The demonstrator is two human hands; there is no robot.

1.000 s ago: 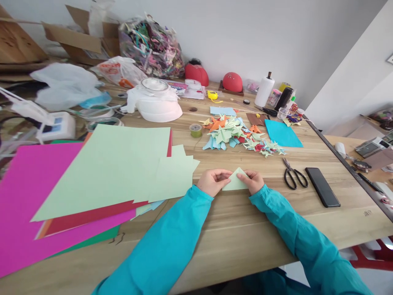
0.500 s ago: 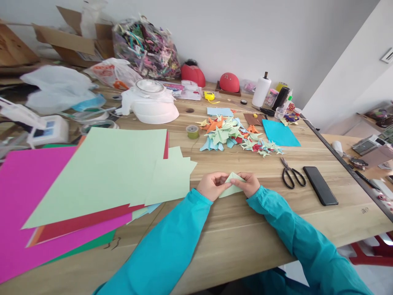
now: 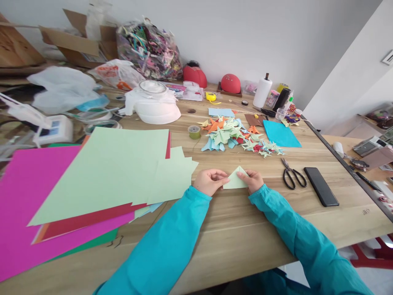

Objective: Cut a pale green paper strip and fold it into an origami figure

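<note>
A small pale green folded paper triangle (image 3: 235,180) lies on the wooden table (image 3: 245,229) between my hands. My left hand (image 3: 209,181) pinches its left corner with curled fingers. My right hand (image 3: 252,180) presses and grips its right side, fingers closed on the paper. Both arms wear teal sleeves. Just left of my hands lies a stack of pale green sheets (image 3: 123,164) on top of red and magenta sheets (image 3: 27,192).
A heap of folded paper cranes (image 3: 236,137) lies beyond my hands, with a green tape roll (image 3: 194,131) and a blue sheet (image 3: 281,134). Scissors (image 3: 291,175) and a black phone (image 3: 321,191) lie to the right. Bags, boxes and a white container crowd the back.
The folded paper was lifted slightly between my fingers half a second ago; it now lies flat on the table again as a neat triangle.
</note>
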